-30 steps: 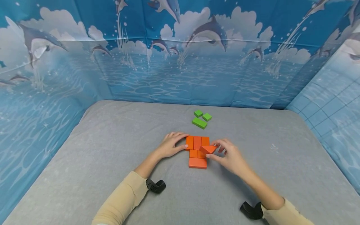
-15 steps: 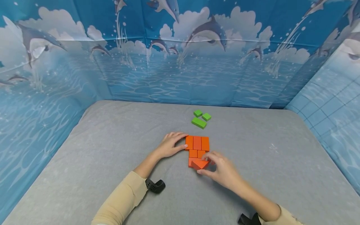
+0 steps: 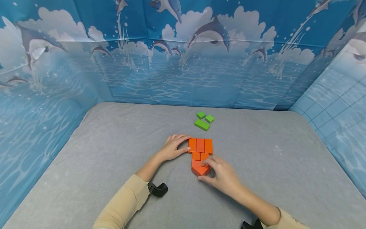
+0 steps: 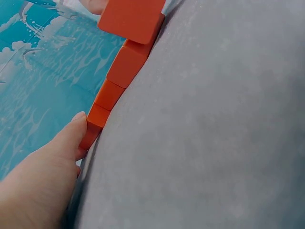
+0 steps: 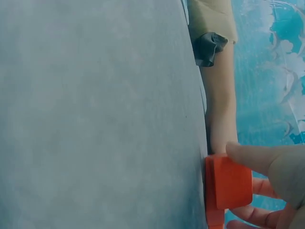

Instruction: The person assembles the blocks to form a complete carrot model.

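Observation:
My right hand pinches an orange triangular block between thumb and fingers, its point toward me. That block sits at the near end of several flat orange blocks, over the nearest long one. In the right wrist view, the triangular block stands out from the flat orange pieces beside it. My left hand rests on the cloth, its thumb and forefinger touching the left side of the far row. The left wrist view shows the left thumb against the end orange block.
Beyond the orange shape lie three green blocks, one long and two small. A grey cloth covers the table. A blue dolphin-print curtain hangs around its back and sides.
My right hand has carried the triangular block toward me and left, from above the right side of the orange shape to its near end. The left hand has stayed in place.

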A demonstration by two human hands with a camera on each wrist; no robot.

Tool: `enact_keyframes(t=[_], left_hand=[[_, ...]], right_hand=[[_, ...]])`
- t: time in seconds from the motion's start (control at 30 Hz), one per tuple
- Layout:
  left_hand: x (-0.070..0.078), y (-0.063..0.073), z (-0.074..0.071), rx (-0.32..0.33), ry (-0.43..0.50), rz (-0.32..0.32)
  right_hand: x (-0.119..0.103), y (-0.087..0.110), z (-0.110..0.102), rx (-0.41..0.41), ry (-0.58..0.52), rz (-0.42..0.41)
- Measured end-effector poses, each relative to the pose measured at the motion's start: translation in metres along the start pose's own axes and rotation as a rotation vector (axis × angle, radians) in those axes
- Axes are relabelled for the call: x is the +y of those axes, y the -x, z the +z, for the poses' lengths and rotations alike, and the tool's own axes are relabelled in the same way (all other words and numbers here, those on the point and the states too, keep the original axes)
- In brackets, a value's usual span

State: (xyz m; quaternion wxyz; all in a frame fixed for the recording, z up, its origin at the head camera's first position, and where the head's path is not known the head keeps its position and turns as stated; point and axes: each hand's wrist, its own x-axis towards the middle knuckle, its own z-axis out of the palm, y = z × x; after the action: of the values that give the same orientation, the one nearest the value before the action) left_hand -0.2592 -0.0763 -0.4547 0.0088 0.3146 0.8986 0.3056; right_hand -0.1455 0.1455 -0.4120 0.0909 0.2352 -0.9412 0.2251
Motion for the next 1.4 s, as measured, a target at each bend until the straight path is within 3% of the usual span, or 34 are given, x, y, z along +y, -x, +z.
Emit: enact_keyframes(t=[1.0,1.27,1.4], left_hand=[[0.0034,0.0006,-0.0020,-0.002,0.009,-0.001],[0.0036,0.0039,0.0017,0.133,0.111,0.052],[0.0079,0.0061,0.0035,0.178,0.120,0.102]], right_hand=[[0.0042,-0.0005,0.0092,-0.002,0.065,-0.051],[0.0035,-0.0007,0.0090,-0.043,0.081,-0.034],[0.0036,-0.0004,0.0088,-0.041,0.088,-0.039]])
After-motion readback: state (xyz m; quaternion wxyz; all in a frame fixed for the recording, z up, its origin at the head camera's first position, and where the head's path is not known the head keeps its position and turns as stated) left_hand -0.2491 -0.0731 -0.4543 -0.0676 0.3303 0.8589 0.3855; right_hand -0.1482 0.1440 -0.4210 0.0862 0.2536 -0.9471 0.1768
